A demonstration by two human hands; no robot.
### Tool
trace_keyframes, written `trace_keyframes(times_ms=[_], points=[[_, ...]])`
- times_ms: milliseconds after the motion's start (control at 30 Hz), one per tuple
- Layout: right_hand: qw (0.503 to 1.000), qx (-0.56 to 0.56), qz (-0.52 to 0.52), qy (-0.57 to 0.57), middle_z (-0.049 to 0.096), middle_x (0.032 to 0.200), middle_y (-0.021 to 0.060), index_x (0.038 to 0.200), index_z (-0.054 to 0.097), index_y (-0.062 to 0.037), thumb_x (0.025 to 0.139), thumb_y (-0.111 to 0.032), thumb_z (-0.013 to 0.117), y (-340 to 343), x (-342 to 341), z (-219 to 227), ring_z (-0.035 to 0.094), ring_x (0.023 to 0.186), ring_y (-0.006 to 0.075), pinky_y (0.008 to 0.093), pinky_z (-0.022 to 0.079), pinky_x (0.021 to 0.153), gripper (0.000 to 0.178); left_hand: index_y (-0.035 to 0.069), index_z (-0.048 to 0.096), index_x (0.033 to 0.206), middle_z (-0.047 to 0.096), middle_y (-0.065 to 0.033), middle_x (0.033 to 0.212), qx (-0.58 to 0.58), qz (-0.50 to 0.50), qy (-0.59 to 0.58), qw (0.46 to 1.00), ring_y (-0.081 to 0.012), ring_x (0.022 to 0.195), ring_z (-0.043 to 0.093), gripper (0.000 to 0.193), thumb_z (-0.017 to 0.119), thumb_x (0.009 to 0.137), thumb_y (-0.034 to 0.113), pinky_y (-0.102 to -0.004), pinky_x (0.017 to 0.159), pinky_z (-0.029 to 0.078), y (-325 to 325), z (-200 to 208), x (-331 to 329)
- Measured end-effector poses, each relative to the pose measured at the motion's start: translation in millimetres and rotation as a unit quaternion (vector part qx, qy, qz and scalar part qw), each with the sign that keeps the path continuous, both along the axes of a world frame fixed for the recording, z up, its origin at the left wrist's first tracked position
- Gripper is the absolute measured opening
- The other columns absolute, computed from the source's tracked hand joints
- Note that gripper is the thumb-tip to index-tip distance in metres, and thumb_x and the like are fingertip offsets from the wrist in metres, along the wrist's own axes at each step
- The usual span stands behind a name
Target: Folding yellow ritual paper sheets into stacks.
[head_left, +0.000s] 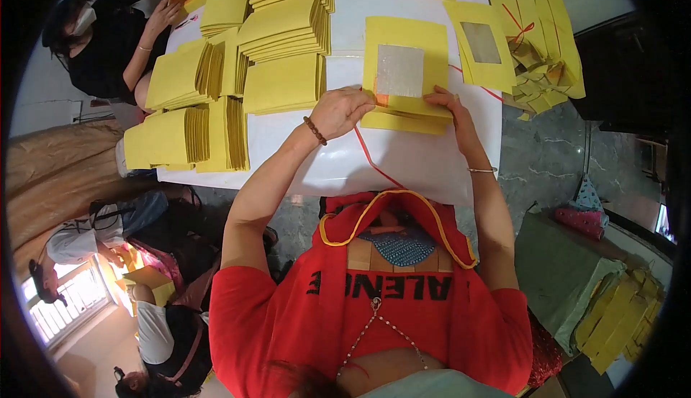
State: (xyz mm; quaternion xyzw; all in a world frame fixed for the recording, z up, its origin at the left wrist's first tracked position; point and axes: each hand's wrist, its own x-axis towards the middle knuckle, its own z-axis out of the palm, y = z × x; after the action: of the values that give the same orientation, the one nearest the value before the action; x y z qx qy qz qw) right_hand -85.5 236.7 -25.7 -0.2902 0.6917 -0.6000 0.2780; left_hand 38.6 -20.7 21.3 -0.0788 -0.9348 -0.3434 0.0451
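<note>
In front of me on the white-covered table lies a yellow paper piece (437, 45) with a silvery rectangle in its middle and a small orange patch at the rectangle's lower left corner. Its near edge is folded up a little. My left hand (344, 114) pinches the paper's lower left edge, fingers closed. At the lower right edge, my right hand (452, 110) grips the paper with thumb and bent fingers. A red ribbon (368, 155) runs from beside my left hand down toward my red apron.
Stacks of folded yellow paper (281, 85) stand to the left. Another yellow piece with a grey rectangle (484, 42) lies at the right, beside ribbon-tied yellow bundles (551, 31). A masked co-worker (108, 45) handles yellow paper at the far left; other people sit lower left.
</note>
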Motion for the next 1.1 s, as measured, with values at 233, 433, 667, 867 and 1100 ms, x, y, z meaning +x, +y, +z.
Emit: trace_keyframes(times_ms=[233,433,667,867,1100], points=[[1.0,-0.01,-0.018,-0.021,0.057,0.119,0.0093,0.106,0.061,-0.0043,0.096,-0.034,0.026,-2,-2,-2,0.031,0.131,0.0242,0.0345,0.02,0.109,0.047,0.004,0.061,0.086,0.063,-0.0124,0.08,-0.004,-0.008,-0.015,1.0,-0.0306,0.077,0.059,0.014,0.055,0.085,0.016,-0.0407,0.067,0.047,-2,3,-4],[1.0,-0.01,-0.02,-0.019,0.055,0.12,0.0116,0.105,0.062,-0.002,0.098,-0.042,0.023,-1,-2,-2,0.033,0.13,0.0242,0.035,0.021,0.108,0.056,0.003,0.061,0.083,0.061,-0.0108,0.072,0.001,-0.011,-0.011,1.0,-0.0292,0.073,0.059,0.014,0.054,0.085,0.016,-0.0394,0.065,0.047,-1,2,-5],[1.0,-0.002,-0.021,-0.014,0.054,0.122,0.013,0.105,0.062,-0.002,0.098,-0.041,0.022,-1,-1,-3,0.033,0.129,0.0245,0.0351,0.021,0.108,0.056,0.005,0.059,0.084,0.061,-0.011,0.078,0.009,-0.002,-0.074,0.997,-0.0299,0.076,0.058,0.012,0.054,0.083,0.016,-0.041,0.066,0.046,-3,7,-7],[1.0,0.0,-0.002,-0.001,0.054,0.124,0.0095,0.11,0.06,-0.0047,0.097,-0.028,0.026,1,-4,-4,0.031,0.132,0.0243,0.0348,0.019,0.11,0.043,0.006,0.06,0.085,0.061,-0.0112,0.079,0.012,-0.018,-0.071,0.997,-0.031,0.076,0.057,0.012,0.052,0.084,0.016,-0.0412,0.065,0.045,-5,8,-10],[0.998,-0.06,0.016,0.014,0.054,0.123,0.0109,0.115,0.058,-0.0028,0.097,-0.032,0.034,4,-3,-7,0.032,0.131,0.0234,0.0344,0.023,0.107,0.042,0.004,0.061,0.089,0.061,-0.0129,0.075,0.085,0.064,-0.123,0.987,-0.0313,0.068,0.058,0.019,0.05,0.089,0.019,-0.0397,0.062,0.045,-2,6,-14]])
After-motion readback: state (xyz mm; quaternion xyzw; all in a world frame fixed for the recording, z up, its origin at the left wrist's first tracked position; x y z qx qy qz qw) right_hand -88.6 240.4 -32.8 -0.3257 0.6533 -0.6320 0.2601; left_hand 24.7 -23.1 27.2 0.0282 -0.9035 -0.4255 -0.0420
